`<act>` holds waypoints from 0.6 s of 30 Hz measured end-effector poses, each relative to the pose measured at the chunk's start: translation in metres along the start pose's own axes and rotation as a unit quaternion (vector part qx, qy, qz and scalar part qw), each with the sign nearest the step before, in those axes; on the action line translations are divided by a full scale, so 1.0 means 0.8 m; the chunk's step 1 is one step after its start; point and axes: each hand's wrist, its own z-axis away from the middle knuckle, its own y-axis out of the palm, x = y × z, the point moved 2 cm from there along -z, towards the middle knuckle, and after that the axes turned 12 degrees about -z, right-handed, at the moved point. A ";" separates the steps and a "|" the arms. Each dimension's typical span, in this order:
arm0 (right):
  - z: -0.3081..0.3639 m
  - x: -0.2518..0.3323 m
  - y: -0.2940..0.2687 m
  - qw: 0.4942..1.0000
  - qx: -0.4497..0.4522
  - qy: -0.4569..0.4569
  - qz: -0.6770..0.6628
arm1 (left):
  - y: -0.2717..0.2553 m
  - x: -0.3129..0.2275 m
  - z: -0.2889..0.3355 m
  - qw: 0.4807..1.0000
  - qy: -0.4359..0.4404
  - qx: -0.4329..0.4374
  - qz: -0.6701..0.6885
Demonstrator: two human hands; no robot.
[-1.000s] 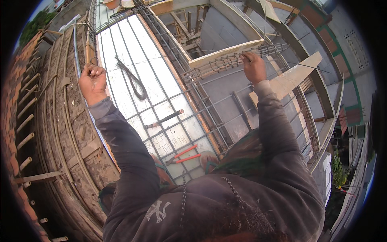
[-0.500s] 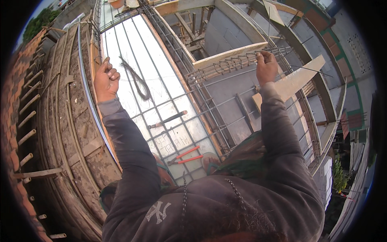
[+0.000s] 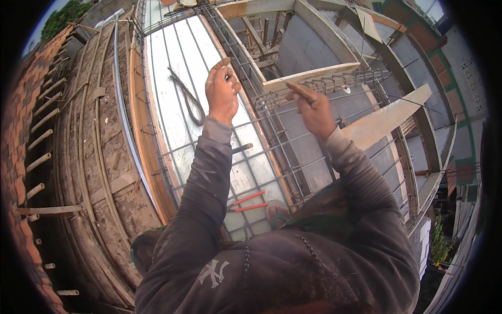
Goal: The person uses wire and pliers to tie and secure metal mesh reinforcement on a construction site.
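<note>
My left hand [image 3: 223, 95] is raised over the rebar grid [image 3: 246, 124], its fingers curled into a pinch. My right hand [image 3: 314, 112] hovers by the tied rebar cage [image 3: 342, 81], thumb and fingers pressed together and pointing left. Whatever either hand pinches is too fine to make out. A bent bundle of thin dark tie wire [image 3: 189, 98] lies on the white panel [image 3: 175, 47], left of my left hand. Red-handled nippers [image 3: 249, 201] rest near my foot. Behind my left forearm shows the end of a dark-handled tool [image 3: 242, 148]; the remainder is hidden.
Wooden formwork [image 3: 314, 76] frames an opening ahead. A loose board [image 3: 389, 116] lies beyond my right wrist. To the left, a long pale-blue pipe [image 3: 125, 112] runs beside a dirt-covered strip with bamboo poles [image 3: 97, 152] and roof tiles [image 3: 29, 131].
My hands have come from wide apart to close together: the left moved right, the right moved left and slightly down. The view has shifted a little.
</note>
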 end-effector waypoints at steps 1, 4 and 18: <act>0.000 -0.003 -0.007 0.999 -0.021 0.026 -0.028 | 0.001 0.001 0.002 1.000 -0.013 0.009 0.027; -0.003 -0.002 -0.016 0.994 -0.053 0.053 -0.083 | 0.004 0.004 0.003 0.996 -0.043 0.020 0.075; 0.001 -0.023 -0.002 0.982 -0.022 -0.085 0.166 | 0.026 0.001 0.010 0.998 -0.019 0.030 0.051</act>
